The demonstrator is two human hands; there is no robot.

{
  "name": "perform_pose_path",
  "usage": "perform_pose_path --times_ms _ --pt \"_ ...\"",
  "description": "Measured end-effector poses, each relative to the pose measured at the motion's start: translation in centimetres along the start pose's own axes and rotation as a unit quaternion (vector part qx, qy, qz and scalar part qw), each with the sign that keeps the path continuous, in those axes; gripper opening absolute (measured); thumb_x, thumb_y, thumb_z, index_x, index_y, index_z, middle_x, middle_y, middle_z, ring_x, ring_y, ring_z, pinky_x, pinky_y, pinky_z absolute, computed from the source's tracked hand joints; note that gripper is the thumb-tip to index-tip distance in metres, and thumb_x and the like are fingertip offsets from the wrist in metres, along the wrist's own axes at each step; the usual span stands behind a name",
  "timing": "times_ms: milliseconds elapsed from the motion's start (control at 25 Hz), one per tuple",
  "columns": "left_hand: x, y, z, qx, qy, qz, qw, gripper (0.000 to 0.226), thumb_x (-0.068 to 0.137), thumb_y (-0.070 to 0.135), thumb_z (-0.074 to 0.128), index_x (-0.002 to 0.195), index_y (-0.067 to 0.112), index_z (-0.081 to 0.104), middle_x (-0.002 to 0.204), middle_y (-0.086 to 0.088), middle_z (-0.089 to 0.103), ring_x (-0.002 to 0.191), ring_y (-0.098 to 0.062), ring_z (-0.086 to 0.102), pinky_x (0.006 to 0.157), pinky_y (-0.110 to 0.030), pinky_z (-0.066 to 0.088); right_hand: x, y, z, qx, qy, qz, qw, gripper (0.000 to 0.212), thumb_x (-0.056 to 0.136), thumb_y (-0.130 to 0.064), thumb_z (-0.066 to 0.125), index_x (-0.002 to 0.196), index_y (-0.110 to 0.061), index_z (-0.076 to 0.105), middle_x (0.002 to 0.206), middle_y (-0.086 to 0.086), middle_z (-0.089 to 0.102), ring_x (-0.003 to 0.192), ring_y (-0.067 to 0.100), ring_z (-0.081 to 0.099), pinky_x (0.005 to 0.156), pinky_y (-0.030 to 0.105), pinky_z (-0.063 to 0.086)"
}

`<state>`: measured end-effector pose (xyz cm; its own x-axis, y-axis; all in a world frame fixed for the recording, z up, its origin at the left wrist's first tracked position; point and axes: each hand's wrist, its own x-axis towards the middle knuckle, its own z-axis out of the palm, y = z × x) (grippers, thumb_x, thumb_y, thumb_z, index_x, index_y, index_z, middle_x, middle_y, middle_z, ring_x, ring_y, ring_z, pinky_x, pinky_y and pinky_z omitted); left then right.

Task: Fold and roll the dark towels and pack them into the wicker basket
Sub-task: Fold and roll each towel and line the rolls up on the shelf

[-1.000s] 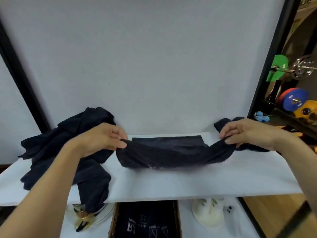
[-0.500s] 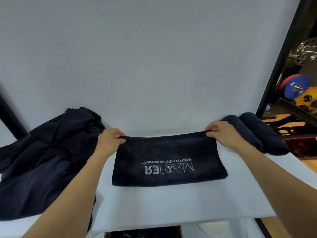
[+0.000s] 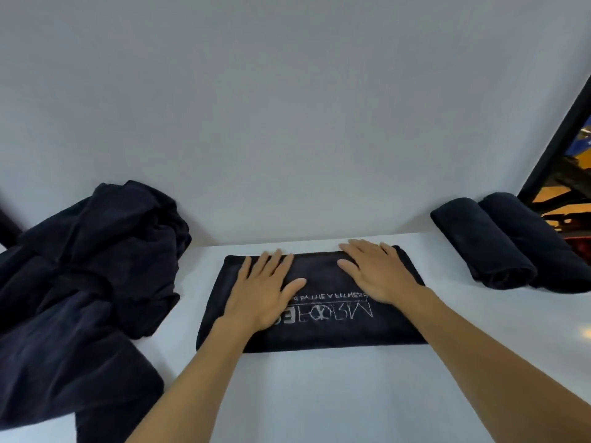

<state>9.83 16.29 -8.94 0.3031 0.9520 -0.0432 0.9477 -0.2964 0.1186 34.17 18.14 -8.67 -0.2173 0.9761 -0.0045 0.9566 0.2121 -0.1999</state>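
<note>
A dark folded towel [image 3: 335,327] with white upside-down lettering lies flat on the white table [image 3: 319,394], close to the wall. My left hand [image 3: 263,287] rests palm down on its left half, fingers spread. My right hand [image 3: 377,271] lies flat on its right half, fingers pointing to the far edge. Neither hand grips the cloth. Two rolled dark towels [image 3: 511,247] lie side by side at the far right. A heap of unfolded dark towels [image 3: 83,282] covers the left end of the table. The wicker basket is out of view.
A plain white wall [image 3: 287,107] stands right behind the table. A black frame post [image 3: 556,135] runs up at the right, with gym gear blurred beyond it. Bare table surface stretches in front of the flat towel.
Both hands let go of the towel's far corners and now lie flat on top of it. The view has moved closer and tilted so the table's front edge is out of view.
</note>
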Motion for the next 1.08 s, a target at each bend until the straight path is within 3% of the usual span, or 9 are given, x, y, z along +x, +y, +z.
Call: perform_pose_path --times_ms 80,160,320,400,480,720,880,1000,1080 --pt "-1.3 -2.6 -0.8 0.029 0.043 -0.029 0.998 0.104 0.071 0.077 -0.025 0.155 0.028 0.012 0.164 0.000 0.008 0.151 -0.022 0.003 0.121 -0.044 -0.002 -0.6 2.5 -0.8 0.030 0.025 0.018 0.999 0.050 0.101 -0.053 0.030 0.141 -0.027 0.045 0.148 -0.005 0.043 0.138 0.018 0.037 0.115 0.039 0.024" --pt "-3.6 -1.3 -1.4 0.020 0.096 0.055 0.994 0.100 0.078 0.082 -0.008 0.151 0.025 0.030 0.160 -0.002 0.024 0.148 -0.023 0.019 0.121 -0.042 0.007 -1.7 3.6 -1.7 0.085 0.063 0.033 0.994 0.039 0.097 -0.051 0.044 0.122 -0.023 0.055 0.124 -0.005 0.058 0.116 0.019 0.053 0.102 0.037 0.038" --pt "-6.5 1.6 0.3 0.003 0.190 0.271 0.944 0.027 0.086 0.039 0.051 0.100 0.024 0.069 0.106 0.005 0.070 0.096 -0.018 0.066 0.088 -0.036 0.055 -3.8 4.1 -3.6 0.154 0.046 0.096 0.982 0.026 0.088 -0.038 0.064 0.103 -0.021 0.051 0.103 0.002 0.063 0.091 0.021 0.058 0.082 0.037 0.048" --pt "-4.9 -0.3 -1.4 0.053 0.172 0.178 0.968 0.011 0.079 0.018 0.056 0.086 0.022 0.064 0.087 0.004 0.068 0.083 -0.024 0.065 0.077 -0.036 0.050 -5.7 3.6 -4.8 0.199 -0.025 0.160 0.967 0.032 0.084 -0.037 0.069 0.106 -0.023 0.051 0.104 0.006 0.064 0.085 0.018 0.058 0.075 0.033 0.049" --pt "-4.5 -1.5 -2.6 0.086 0.154 0.078 0.981 0.030 0.082 0.005 0.054 0.103 0.023 0.065 0.103 0.005 0.067 0.098 -0.027 0.061 0.088 -0.036 0.042 -8.6 1.9 -5.2 0.245 -0.121 0.188 0.943 0.040 0.082 -0.037 0.071 0.114 -0.026 0.049 0.095 0.011 0.070 0.071 0.017 0.060 0.065 0.028 0.046" --pt "-14.9 3.1 -0.1 -0.049 0.145 0.275 0.949 0.051 0.088 0.062 0.049 0.114 0.021 0.066 0.109 0.005 0.063 0.096 -0.014 0.056 0.083 -0.029 0.050 -16.2 -4.3 -4.4 0.355 -0.158 0.176 0.904 0.058 0.089 -0.024 0.068 0.137 -0.020 0.037 0.063 0.003 0.070 0.047 0.011 0.056 0.049 0.023 0.040" --pt "-19.1 1.9 2.1 0.084 0.169 0.289 0.939 0.062 0.068 0.034 0.085 0.120 0.014 0.058 0.112 -0.003 0.064 0.097 -0.020 0.062 0.075 -0.029 0.057 -19.0 -6.0 -3.7 0.386 -0.170 0.181 0.888 0.062 0.089 -0.022 0.069 0.141 -0.018 0.037 0.069 0.010 0.069 0.049 0.013 0.054 0.048 0.023 0.038" --pt "-20.3 1.9 1.4 0.016 0.179 0.261 0.949 0.042 0.069 0.006 0.083 0.108 0.011 0.068 0.099 -0.002 0.069 0.085 -0.021 0.066 0.058 -0.032 0.058 -21.3 -6.8 -2.8 0.215 -0.071 0.144 0.963 0.067 0.084 -0.040 0.071 0.141 -0.025 0.039 0.102 0.005 0.069 0.083 0.016 0.063 0.074 0.031 0.049" --pt "-20.7 2.3 0.3 -0.071 0.159 0.200 0.964 0.032 0.086 0.005 0.067 0.117 0.015 0.066 0.109 -0.001 0.069 0.097 -0.020 0.064 0.078 -0.037 0.056 -22.9 -8.0 -2.1 0.116 0.043 0.009 0.992 0.064 0.083 -0.053 0.067 0.139 -0.031 0.045 0.123 -0.006 0.054 0.113 0.014 0.053 0.095 0.034 0.043"
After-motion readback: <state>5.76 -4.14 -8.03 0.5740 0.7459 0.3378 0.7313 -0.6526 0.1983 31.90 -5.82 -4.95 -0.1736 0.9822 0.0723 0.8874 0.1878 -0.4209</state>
